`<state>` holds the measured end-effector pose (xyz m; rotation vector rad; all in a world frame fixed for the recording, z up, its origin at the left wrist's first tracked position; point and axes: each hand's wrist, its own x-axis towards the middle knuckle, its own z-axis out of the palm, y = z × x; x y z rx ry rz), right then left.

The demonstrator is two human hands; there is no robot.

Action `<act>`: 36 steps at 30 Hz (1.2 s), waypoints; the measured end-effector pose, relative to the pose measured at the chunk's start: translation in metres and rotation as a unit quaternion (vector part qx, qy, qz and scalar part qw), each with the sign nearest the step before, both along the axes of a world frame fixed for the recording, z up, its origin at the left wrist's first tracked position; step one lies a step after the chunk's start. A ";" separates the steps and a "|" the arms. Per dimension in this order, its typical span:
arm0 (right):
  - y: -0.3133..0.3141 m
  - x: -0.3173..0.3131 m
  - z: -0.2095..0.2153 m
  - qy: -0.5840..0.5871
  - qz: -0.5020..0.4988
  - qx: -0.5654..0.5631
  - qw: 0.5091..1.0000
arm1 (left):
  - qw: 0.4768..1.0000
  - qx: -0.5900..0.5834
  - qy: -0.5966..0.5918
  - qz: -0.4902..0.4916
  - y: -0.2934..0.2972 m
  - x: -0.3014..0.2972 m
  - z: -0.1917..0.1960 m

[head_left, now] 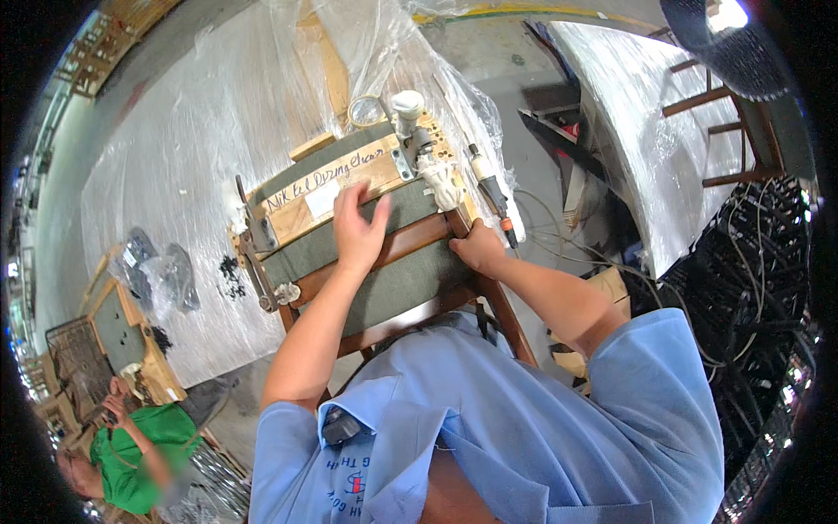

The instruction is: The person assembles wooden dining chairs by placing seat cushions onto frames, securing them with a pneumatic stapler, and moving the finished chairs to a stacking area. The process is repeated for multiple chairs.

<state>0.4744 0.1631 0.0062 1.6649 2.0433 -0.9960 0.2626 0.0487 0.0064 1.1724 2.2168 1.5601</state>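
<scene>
A dark brown wooden chair frame (pixel 408 244) lies on a jig padded with grey-green felt (pixel 390 293). My left hand (pixel 360 229) is raised over the jig's pale wooden board (pixel 288 202), fingers apart, holding nothing. The fingers of my right hand (pixel 478 249) close round the frame's right corner. Just beyond that corner stands a metal clamp (pixel 422 142) with white wrapping on its parts. Another clamp, with a long metal arm (pixel 254 269), sits at the jig's left end.
Right of the jig lies a corded power screwdriver (pixel 491 188). Clear plastic film covers the table (pixel 166 201). A roll of tape (pixel 366 110) sits at the jig's far edge. Another chair (pixel 742 131) stands far right. At lower left, a person in green (pixel 144 454) works.
</scene>
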 end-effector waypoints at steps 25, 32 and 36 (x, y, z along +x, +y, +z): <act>0.004 0.016 0.000 0.064 -0.057 -0.058 0.995 | 0.857 -0.181 -0.480 0.045 0.223 -0.083 0.022; 0.002 0.004 0.001 0.070 -0.019 -0.049 0.996 | 0.916 -0.145 -0.369 0.062 0.226 -0.154 -0.077; 0.000 0.007 -0.031 0.056 0.000 -0.001 0.998 | 0.931 -0.086 -0.355 0.007 0.204 -0.106 -0.050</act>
